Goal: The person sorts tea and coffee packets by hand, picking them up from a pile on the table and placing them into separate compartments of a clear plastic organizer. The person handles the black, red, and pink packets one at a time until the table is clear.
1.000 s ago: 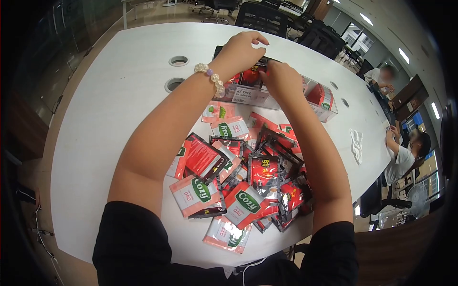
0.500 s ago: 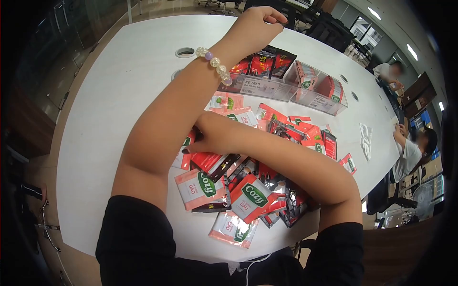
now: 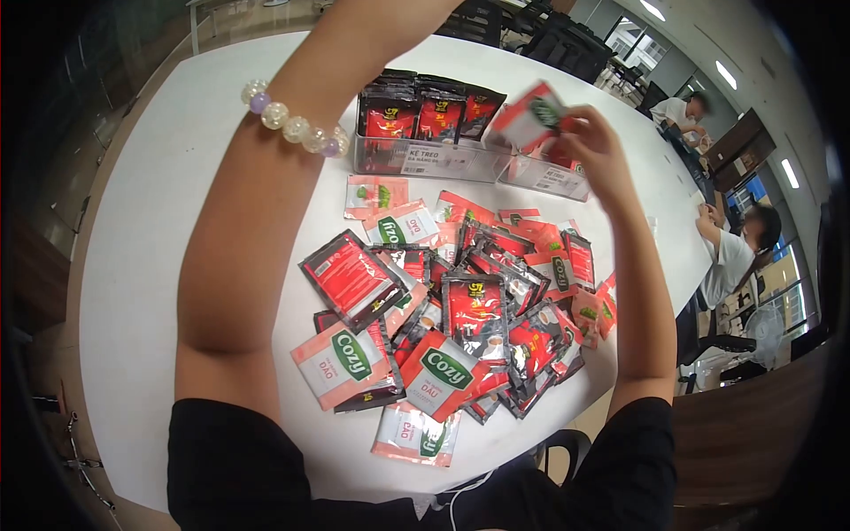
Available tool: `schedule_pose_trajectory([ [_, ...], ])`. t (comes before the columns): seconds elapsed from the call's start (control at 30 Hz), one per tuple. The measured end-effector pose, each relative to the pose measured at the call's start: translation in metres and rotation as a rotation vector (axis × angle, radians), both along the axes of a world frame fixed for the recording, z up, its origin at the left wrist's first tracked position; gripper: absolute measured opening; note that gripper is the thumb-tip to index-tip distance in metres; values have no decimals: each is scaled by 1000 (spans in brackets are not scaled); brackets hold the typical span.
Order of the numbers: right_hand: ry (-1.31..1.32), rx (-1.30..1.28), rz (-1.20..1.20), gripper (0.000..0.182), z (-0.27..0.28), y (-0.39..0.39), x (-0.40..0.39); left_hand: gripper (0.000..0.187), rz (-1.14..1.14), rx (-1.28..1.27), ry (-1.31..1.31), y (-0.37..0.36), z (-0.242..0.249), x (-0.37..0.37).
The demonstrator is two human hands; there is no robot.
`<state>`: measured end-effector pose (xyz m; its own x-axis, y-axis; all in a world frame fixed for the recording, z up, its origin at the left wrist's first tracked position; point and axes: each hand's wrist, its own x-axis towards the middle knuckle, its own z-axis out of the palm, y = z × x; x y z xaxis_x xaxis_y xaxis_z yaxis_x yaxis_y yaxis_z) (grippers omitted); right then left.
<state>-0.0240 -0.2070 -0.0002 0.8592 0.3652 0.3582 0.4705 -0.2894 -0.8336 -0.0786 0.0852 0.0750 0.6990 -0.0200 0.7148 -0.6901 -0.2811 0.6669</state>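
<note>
Right hand [image 3: 595,146] was clamped on a pink sachet [image 3: 531,113], held up just above the clear tray [image 3: 460,164] at the far side of the worktop [image 3: 177,221]. Left hand was out of frame above, only the forearm with a bead bracelet [image 3: 292,128] showing, so its grip couldn't be told. Loose sachets [image 3: 460,319] lay piled near the body.

Glossy foil sachets [image 3: 460,310], clear plastic organiser [image 3: 416,159], smooth matt white table [image 3: 159,265], pearly bead bracelet [image 3: 292,124]
</note>
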Motion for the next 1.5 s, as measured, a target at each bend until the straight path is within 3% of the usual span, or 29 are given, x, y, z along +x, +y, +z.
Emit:
schedule_pose_trajectory([
  [0.13,-132,-180,-323,17,-5,-106,31,24,-47,-31,4,0,-1,2],
  [0.27,-123,-307,-310,15,-28,-165,53,24,-36,49,-33,-5,0,-22],
  [0.43,-272,-834,-388,18,-34,-143,36,25,-50,62,16,-5,-2,-1],
  [0.53,-531,-1017,-475,25,-39,-140,35,25,1,92,18,-8,1,-15],
  [0.63,-690,-1034,-693,25,-33,-106,17,25,5,99,-7,-10,-2,-25],
  [0.73,-768,-838,-501,23,-23,-53,-4,26,9,74,88,-9,0,-11],
  [0.87,-386,-650,-28,21,-29,23,-40,26,2,97,81,-10,1,-12],
  [0.93,-281,-745,45,21,-37,60,-57,26,-30,99,41,-7,-3,-4],
  [1.1,-324,-568,191,36,-76,106,-50,26,-55,89,21,-10,-4,-5],
  [1.2,-241,-611,401,47,-72,127,-44,26,-83,116,4,-9,-1,-19],
  [1.23,-162,-626,354,42,-65,132,-52,26,-69,117,22,-9,-1,-16],
  [1.33,-115,-705,530,31,-54,139,-44,25,-50,111,55,-10,-1,-6],
  [1.43,-101,-674,521,18,-38,132,-46,25,-44,101,66,-9,1,-11],
  [1.5,-135,-659,387,12,-13,123,-56,25,-13,117,101,-11,7,-26],
])
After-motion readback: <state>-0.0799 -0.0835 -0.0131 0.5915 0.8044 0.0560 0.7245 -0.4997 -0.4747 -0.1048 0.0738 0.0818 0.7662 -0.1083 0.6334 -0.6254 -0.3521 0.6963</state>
